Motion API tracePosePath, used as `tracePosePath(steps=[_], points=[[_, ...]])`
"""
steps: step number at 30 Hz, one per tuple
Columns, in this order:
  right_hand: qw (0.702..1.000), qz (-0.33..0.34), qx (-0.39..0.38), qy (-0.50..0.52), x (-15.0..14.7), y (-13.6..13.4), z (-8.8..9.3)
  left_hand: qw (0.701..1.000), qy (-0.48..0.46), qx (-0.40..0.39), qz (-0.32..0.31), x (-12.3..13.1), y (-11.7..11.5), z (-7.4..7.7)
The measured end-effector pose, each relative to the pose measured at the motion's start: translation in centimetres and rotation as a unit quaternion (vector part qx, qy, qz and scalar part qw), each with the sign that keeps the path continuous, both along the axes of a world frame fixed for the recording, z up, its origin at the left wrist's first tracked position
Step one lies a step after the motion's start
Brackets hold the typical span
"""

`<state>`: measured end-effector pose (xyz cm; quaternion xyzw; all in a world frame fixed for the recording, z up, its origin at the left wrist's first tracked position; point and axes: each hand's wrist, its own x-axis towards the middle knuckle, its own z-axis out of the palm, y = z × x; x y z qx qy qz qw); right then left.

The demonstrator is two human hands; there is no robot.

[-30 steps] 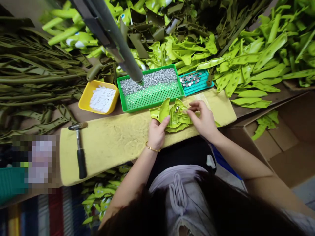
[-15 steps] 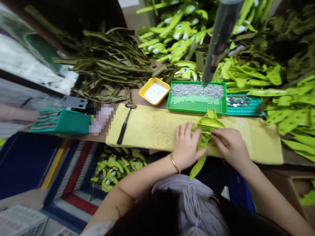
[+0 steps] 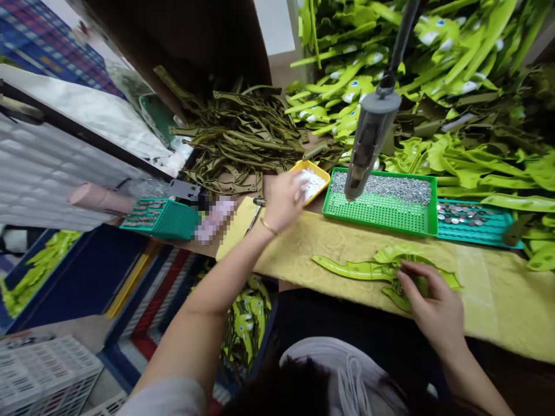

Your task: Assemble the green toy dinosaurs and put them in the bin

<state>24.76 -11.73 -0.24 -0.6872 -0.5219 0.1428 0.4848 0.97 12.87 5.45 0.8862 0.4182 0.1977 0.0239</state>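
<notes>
My left hand, with a bangle at its wrist, is at the near left edge of a small yellow tray of white pieces. Its fingers reach over the rim but are blurred, so what they hold does not show. On the yellow cloth lies a lime-green moulded plastic toy part, its hollow side showing, with a long arm pointing left. My right hand has thumb and forefinger closed at the middle of this part. A hammer lies partly hidden behind my left forearm.
A grey power screwdriver hangs above a green tray of small metal screws. Right of it sits a teal tray with silver discs. Dark olive parts and lime-green parts are heaped behind. A teal box stands left.
My left hand has left the green part and moved left and away to the yellow tray. The green part has turned, its long arm now pointing left. My right hand stays at it.
</notes>
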Motion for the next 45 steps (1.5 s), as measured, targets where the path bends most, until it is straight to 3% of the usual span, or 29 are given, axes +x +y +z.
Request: tracePosePath(steps=[3,4,6,8,10,12,15,19,21,22,24,25,26,28,29,30,31,33,35,37,39,41,43,45], points=[[0.998,-0.046,0.011,0.052,-0.6,0.0,-0.6,0.980,0.045,0.029,0.192,-1.5,8.8,1.1],[0.996,-0.056,0.018,0.063,-0.7,0.1,-0.7,0.973,0.066,0.038,0.219,-1.8,11.1,1.2],[0.994,-0.075,0.030,0.072,-1.0,0.1,-1.0,0.974,0.114,0.040,0.192,-2.1,14.6,0.9],[0.993,-0.085,0.038,0.078,-1.2,0.2,-1.3,0.978,0.150,0.029,0.142,-2.2,16.5,0.6],[0.992,-0.085,0.038,0.083,-1.3,0.2,-1.4,0.979,0.170,0.018,0.110,-2.4,17.4,0.8],[0.991,-0.091,0.031,0.090,-1.3,0.1,-1.5,0.978,0.185,0.014,0.092,-3.0,17.4,2.1],[0.990,-0.100,0.005,0.097,-1.3,0.1,-1.3,0.978,0.190,0.019,0.088,-5.3,15.8,5.8],[0.995,-0.053,0.015,0.078,-0.9,0.2,-0.8,0.977,0.153,0.058,0.139,-10.5,10.3,10.8],[0.996,-0.027,0.028,0.079,-0.7,0.3,-0.5,0.983,-0.012,0.035,0.178,-12.1,6.5,11.5],[0.996,-0.017,0.031,0.080,-0.6,0.3,-0.4,0.976,-0.125,-0.015,0.179,-12.3,4.5,11.1],[0.997,-0.010,0.032,0.076,-0.4,0.3,-0.3,0.955,-0.229,-0.098,0.163,-11.2,0.6,8.9],[0.997,-0.010,0.032,0.071,-0.3,0.3,-0.2,0.912,-0.326,-0.206,0.139,-10.1,-1.3,7.1],[0.997,-0.011,0.030,0.065,-0.3,0.3,-0.1,0.850,-0.403,-0.316,0.123,-8.9,-3.0,5.2],[0.998,-0.012,0.021,0.055,-0.2,0.4,0.1,0.735,-0.459,-0.477,0.148,-6.7,-5.7,1.5],[0.998,-0.011,0.015,0.053,-0.2,0.4,0.2,0.704,-0.457,-0.513,0.181,-5.9,-6.8,0.1],[0.998,-0.012,0.009,0.053,-0.2,0.5,0.3,0.693,-0.429,-0.540,0.212,-5.6,-7.6,-0.9],[0.998,-0.011,0.008,0.055,-0.2,0.6,0.3,0.706,-0.374,-0.551,0.241,-5.6,-8.1,-1.5],[0.998,-0.007,0.018,0.060,-0.2,0.7,0.3,0.796,-0.216,-0.496,0.270,-6.2,-8.7,-1.5],[0.998,-0.001,0.037,0.058,-0.3,0.8,0.2,0.910,-0.087,-0.325,0.243,-6.4,-9.0,-1.0],[0.997,-0.002,0.050,0.055,-0.4,0.9,-0.2,0.978,-0.035,-0.145,0.143,-5.3,-8.9,-1.2],[0.996,-0.006,0.061,0.061,-0.4,0.9,-0.5,0.997,-0.004,-0.072,0.013,-3.2,-8.6,-2.3],[0.995,-0.008,0.069,0.069,-0.4,0.9,-0.7,0.993,0.050,-0.074,-0.079,-1.0,-7.9,-3.6],[0.995,-0.008,0.072,0.069,-0.4,0.9,-0.7,0.986,0.091,-0.075,-0.118,0.6,-7.4,-4.1],[0.995,-0.004,0.075,0.064,-0.3,0.6,-0.3,0.987,0.091,-0.045,-0.128,1.3,-7.5,-3.5]])
